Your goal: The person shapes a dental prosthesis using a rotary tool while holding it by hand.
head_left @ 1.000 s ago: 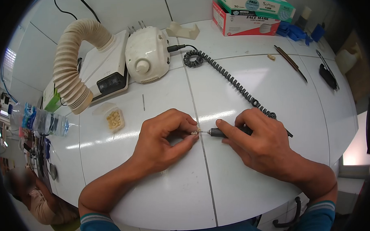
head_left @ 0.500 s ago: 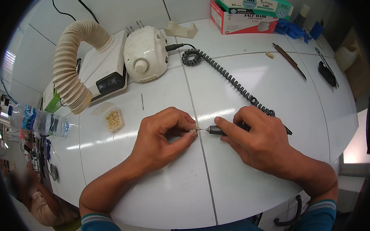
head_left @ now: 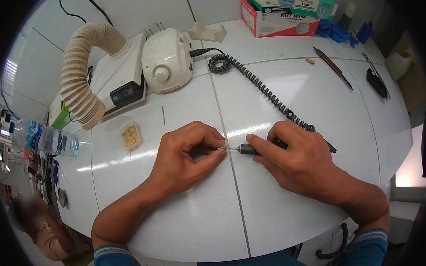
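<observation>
Between thumb and fingertips, my left hand (head_left: 186, 153) pinches a small cream-coloured piece (head_left: 223, 147), perhaps a dental piece; its exact shape is too small to make out. My right hand (head_left: 299, 159) is wrapped round a dark rotary handpiece (head_left: 250, 150), held almost level. The handpiece's thin metal bur (head_left: 232, 149) points left and reaches the piece, apparently touching it. From the handpiece, a coiled black cord (head_left: 266, 90) runs back to a white micromotor control box (head_left: 166, 61) with a round knob.
A dust extractor with ribbed hose (head_left: 76, 76) stands back left. Nearer lie an open plastic box of cream pieces (head_left: 131, 135) and a thin metal bur (head_left: 163, 115). Mask boxes (head_left: 282, 23), a brown carving tool (head_left: 333, 68) and a water bottle (head_left: 46, 139) surround the work area. A person sits lower left.
The small piece shows slightly differently between my left fingertips, as if turned a little. Both hands stay nearly in place, and the whole view has shifted very slightly.
</observation>
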Available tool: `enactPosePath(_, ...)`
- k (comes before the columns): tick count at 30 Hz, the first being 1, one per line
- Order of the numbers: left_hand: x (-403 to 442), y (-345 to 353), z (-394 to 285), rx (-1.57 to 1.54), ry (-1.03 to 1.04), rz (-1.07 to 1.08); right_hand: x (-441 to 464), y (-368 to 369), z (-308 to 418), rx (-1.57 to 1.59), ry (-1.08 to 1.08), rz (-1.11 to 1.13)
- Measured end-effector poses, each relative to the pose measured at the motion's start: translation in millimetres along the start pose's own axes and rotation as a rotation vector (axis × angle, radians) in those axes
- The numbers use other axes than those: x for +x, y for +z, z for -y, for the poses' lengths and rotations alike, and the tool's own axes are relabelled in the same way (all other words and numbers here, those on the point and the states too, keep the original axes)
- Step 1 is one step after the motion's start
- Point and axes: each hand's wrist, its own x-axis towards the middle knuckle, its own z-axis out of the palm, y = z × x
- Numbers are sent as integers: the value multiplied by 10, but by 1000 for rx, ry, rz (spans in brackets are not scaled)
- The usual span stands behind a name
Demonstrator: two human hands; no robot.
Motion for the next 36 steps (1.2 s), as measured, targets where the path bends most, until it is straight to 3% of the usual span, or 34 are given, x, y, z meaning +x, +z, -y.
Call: enactPosePath(36,-2,-69,16,-19,-79,121,-14,35,-20,0,-26,-16)
